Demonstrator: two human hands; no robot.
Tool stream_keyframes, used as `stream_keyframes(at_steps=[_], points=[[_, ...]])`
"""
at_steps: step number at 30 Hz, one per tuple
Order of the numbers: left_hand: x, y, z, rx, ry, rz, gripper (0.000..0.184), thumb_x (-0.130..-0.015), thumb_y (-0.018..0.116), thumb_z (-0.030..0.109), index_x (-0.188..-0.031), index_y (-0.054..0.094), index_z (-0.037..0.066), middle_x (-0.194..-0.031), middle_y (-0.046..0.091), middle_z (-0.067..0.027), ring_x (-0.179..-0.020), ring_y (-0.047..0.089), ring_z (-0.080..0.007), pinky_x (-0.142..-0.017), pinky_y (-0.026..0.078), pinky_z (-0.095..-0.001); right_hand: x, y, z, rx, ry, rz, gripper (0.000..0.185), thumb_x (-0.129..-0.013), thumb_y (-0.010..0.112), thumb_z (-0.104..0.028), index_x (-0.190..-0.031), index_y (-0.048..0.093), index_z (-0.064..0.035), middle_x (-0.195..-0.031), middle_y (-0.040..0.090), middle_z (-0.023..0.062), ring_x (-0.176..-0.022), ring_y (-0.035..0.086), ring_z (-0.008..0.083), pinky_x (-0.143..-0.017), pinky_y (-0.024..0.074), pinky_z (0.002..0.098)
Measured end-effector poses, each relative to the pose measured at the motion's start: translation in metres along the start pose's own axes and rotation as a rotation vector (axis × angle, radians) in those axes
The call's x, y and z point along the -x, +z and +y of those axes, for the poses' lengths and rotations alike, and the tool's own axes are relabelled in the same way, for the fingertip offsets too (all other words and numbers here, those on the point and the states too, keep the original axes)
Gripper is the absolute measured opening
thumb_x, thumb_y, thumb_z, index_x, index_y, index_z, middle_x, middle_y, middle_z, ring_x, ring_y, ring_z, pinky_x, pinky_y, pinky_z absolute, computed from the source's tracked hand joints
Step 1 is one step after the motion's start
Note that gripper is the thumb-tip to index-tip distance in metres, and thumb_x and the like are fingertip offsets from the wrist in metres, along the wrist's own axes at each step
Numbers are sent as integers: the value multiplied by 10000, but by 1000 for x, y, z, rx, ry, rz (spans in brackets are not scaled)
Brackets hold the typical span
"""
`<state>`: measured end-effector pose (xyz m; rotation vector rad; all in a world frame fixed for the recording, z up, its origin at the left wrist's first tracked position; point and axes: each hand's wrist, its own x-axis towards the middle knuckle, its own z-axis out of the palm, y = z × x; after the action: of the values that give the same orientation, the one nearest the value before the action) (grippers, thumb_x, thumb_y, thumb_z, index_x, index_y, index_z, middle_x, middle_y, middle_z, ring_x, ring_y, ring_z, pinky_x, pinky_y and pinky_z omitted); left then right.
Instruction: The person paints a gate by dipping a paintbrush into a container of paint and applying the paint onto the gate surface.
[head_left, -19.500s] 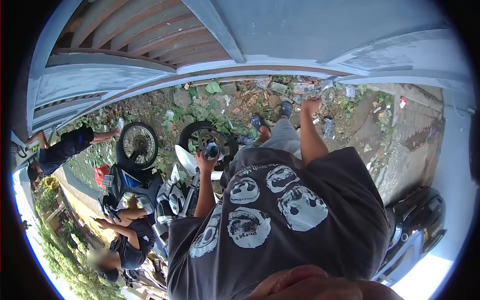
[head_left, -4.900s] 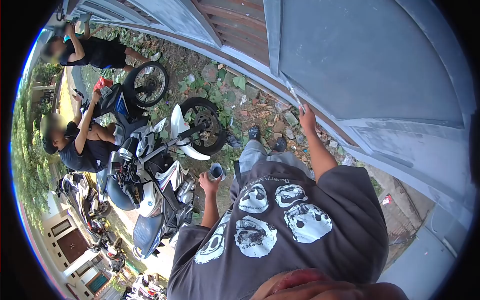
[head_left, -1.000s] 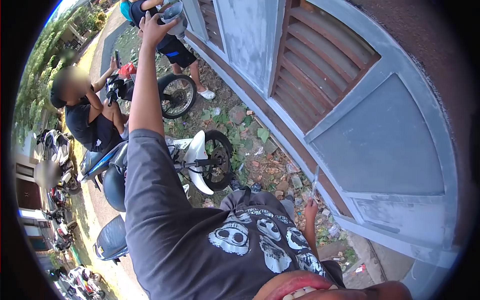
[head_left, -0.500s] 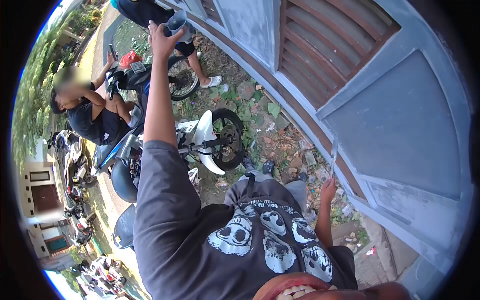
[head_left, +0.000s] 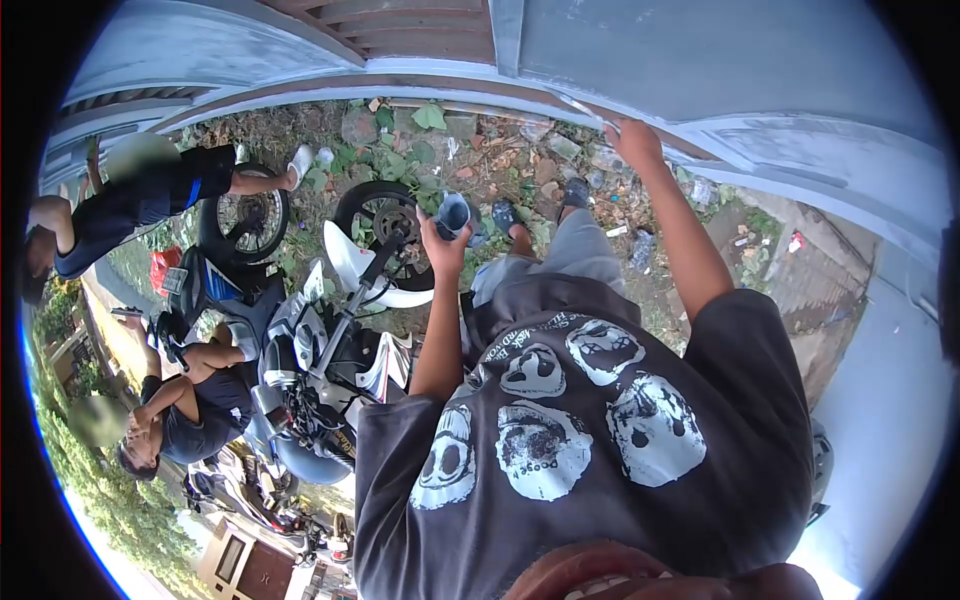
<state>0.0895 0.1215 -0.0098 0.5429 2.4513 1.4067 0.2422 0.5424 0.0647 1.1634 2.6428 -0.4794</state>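
Note:
My left hand [head_left: 442, 250] is wrapped round a dark cup [head_left: 455, 212], held in front of my shirt near my legs. The inside of the cup looks blue-grey, and I cannot make out its contents. Stretched out toward the wall, my right hand [head_left: 634, 146] grips a slim paintbrush [head_left: 585, 108]. The brush points up and left along the lower border of the blue-grey wall panel [head_left: 720, 60]. Whether its tip touches the wall is hard to tell.
A white motorcycle [head_left: 350, 262] stands left of my left arm. Beyond it, one person [head_left: 205, 405] sits by a blue motorcycle and another [head_left: 150, 205] stands near the wall. Leaves, rubble and litter [head_left: 480, 140] cover the ground along the wall.
My view has swung round toward the wall. My left hand with the cup has come back from outstretched to near my body; my right hand has risen along the wall with the brush.

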Motion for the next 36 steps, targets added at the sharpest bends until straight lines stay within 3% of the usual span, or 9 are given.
stream_keyframes(at_steps=[4,8,9,16,21,27,31,34,36], points=[[24,-12,-5,-129,33,-13,639,-631,880,181,-1082,517,-90,-1549,324,-315,-1331,428,-488,-1080,379,-490,-36,-13,-38,27,4,-86,398,-956,605,-421,-1042,723,-51,-1013,711,210,-948,683,386,-819,556,481],[29,-41,-19,-65,-124,40,630,-632,868,156,-1108,538,-92,-1559,317,-303,-1345,446,-454,-1085,390,-460,-54,-21,-73,67,17,-112,361,-942,641,-363,-1024,722,-21,-1030,711,220,-980,684,386,-842,557,479],[29,-47,-23,-132,-50,80,643,-630,865,153,-1129,540,-90,-1561,317,-301,-1356,443,-449,-1095,386,-450,-58,-21,-79,76,6,-109,361,-942,641,-363,-1024,722,-21,-1030,711,220,-980,684,386,-842,557,479],[41,-73,-56,-130,-147,146,694,-661,862,179,-1181,521,-129,-1564,336,-278,-1350,476,-395,-1079,400,-421,-75,-14,-106,35,37,-25,341,-938,644,-326,-987,726,1,-1034,712,225,-1006,681,397,-865,548,484],[51,-81,-68,-265,-109,85,670,-656,857,215,-1137,524,-111,-1546,356,-288,-1348,451,-448,-1072,405,-442,-58,-20,-116,-81,88,57,353,-935,650,-329,-961,711,18,-995,705,247,-977,673,424,-830,537,508],[58,-81,-100,-279,-152,26,770,-627,877,194,-1237,511,-103,-1571,359,-201,-1316,495,-385,-1047,430,-414,7,-25,-96,-249,125,283,383,-952,621,-363,-1030,717,-1,-931,710,243,-900,677,427,-807,539,516],[51,-85,-99,-263,-173,-37,799,-683,874,222,-1299,491,-113,-1547,362,-254,-1385,432,-398,-1095,405,-418,47,-24,-85,-287,130,224,401,-957,605,-389,-1058,725,-20,-899,718,223,-865,686,406,-774,546,510],[42,-82,-109,-299,-207,-61,836,-696,869,258,-1338,475,-106,-1538,382,-233,-1358,455,-396,-1096,410,-427,58,-16,-60,-246,213,152,369,-950,609,-377,-999,730,-32,-838,711,206,-823,693,388,-748,550,504],[33,-81,-111,-251,-201,-50,929,-685,878,295,-1398,433,-100,-1529,394,-227,-1357,455,-388,-1092,415,-431,58,0,-51,-181,210,67,371,-946,611,-361,-1012,704,-8,-940,715,201,-914,692,378,-794,562,500]])
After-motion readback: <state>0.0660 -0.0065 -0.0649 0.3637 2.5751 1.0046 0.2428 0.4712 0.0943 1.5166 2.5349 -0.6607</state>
